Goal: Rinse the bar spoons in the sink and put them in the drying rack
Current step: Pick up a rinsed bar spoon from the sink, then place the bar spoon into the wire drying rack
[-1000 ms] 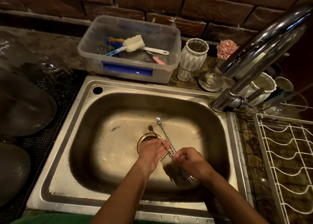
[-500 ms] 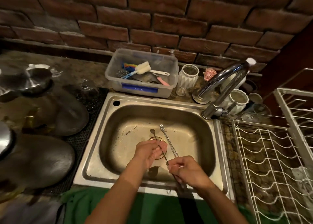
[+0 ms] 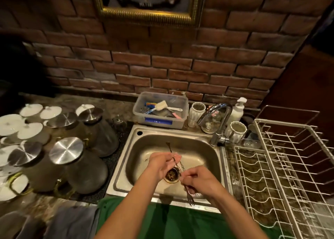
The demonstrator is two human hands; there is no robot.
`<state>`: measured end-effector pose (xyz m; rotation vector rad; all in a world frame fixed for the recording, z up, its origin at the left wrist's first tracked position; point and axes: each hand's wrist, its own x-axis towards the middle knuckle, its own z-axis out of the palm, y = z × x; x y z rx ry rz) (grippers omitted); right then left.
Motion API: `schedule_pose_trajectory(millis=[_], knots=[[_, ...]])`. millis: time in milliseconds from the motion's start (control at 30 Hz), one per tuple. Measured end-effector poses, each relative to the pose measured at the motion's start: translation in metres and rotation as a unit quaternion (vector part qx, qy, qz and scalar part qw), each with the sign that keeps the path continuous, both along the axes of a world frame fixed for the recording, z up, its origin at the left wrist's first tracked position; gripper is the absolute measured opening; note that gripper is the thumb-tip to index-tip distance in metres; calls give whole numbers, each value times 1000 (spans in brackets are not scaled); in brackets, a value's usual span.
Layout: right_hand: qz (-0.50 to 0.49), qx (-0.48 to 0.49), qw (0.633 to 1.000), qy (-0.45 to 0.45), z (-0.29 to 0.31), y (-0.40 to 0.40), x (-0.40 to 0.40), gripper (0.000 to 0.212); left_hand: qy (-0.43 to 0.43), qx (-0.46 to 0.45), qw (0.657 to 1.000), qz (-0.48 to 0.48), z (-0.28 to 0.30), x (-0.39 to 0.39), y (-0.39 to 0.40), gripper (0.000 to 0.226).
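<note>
Over the steel sink (image 3: 204, 144), both hands hold long twisted bar spoons (image 3: 170, 149). My right hand (image 3: 198, 181) grips their lower shafts, and forked ends stick out below it near the sink's front rim. My left hand (image 3: 163, 166) curls round the shafts higher up, above the drain (image 3: 171, 175). One spoon bowl points up toward the back of the basin. A white wire drying rack (image 3: 282, 166) stands to the right of the sink. I cannot tell if water runs from the tap (image 3: 219, 123).
A clear plastic tub (image 3: 160, 110) of brushes and scourers sits behind the sink. White cups and a soap pump (image 3: 236, 110) stand by the tap. Glass jugs with steel lids (image 3: 72, 159) and white lids crowd the left counter. A green cloth (image 3: 171, 220) hangs at the front edge.
The view has pulled back and up, showing more wall and counter. Both hands stay on the spoons over the drain; the spoons have lifted slightly and tilted more upright.
</note>
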<state>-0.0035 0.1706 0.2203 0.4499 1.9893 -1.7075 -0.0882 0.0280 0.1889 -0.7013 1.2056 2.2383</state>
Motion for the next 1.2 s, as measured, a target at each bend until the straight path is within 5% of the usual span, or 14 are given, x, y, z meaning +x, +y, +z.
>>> schedule_pose_trajectory(millis=[600, 1200], knots=[[-22, -10, 999, 36, 102, 63, 51, 5, 85, -56, 985, -137, 115, 17, 49, 21], [-171, 83, 979, 75, 129, 229, 154, 9, 188, -150, 929, -283, 149, 72, 274, 10]])
